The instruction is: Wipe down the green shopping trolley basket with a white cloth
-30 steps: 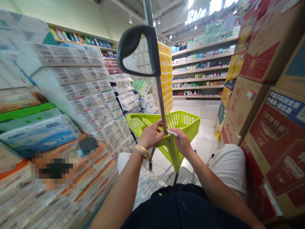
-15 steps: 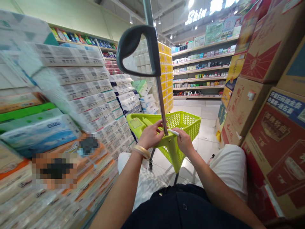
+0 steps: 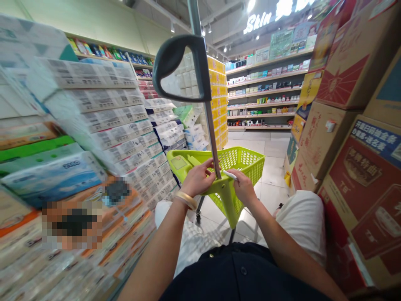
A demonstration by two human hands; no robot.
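A lime-green shopping basket cart [image 3: 230, 205] stands between my knees, with perforated sides. From its near rim rises a metal pole [image 3: 210, 133] carrying a dark grey loop handle [image 3: 205, 69]. My left hand [image 3: 199, 179] is closed around the foot of this pole, its fingertips partly behind it. Close to the pole on the right, my right hand [image 3: 244, 187] pinches a thin white strip [image 3: 230, 174] over the rim. What the strip is made of I cannot make out.
Stacked tissue packs [image 3: 125, 125] line the left side, with yellow packs [image 3: 218, 100] beyond. Cardboard cartons [image 3: 332, 133] are piled close on the right. Product shelves [image 3: 263, 90] stand behind a tiled floor [image 3: 272, 161]. A caster [image 3: 198, 217] shows under the cart.
My right hand and the white strip have shifted slightly right and down, away from the pole. My left hand keeps its place at the pole.
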